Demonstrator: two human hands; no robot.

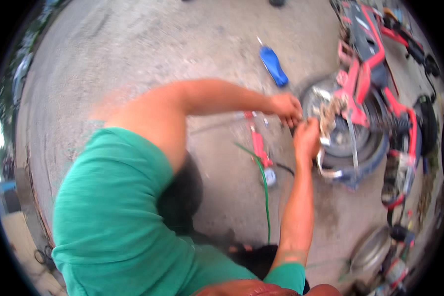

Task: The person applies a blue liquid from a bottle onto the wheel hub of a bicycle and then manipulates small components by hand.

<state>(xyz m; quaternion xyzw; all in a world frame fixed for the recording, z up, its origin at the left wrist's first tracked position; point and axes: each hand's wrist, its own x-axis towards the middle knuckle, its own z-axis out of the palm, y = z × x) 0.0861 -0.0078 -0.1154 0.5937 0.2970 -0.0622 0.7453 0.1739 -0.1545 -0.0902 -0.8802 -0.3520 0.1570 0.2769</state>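
Note:
My left hand (286,108) and my right hand (307,137) are close together at the near side of a motorcycle wheel (348,140). The fingers of both are curled in a pinch; anything between them is too small and blurred to make out. Just beyond my right hand, a tan, crumpled, rag-like thing (329,116) lies against the wheel's hub. Left of the hands, a red tyre inflator (258,143) with a round white gauge (270,176) rests on the ground. Its dark hose runs toward the wheel, disappearing behind my right forearm.
The red motorcycle (367,64) lies along the right side. A blue, bottle-like thing with a thin pale tip (273,66) lies on the concrete ground (182,44) beyond my left hand. A green hose (267,202) curves between my arms. At lower right is a metal basin (371,249).

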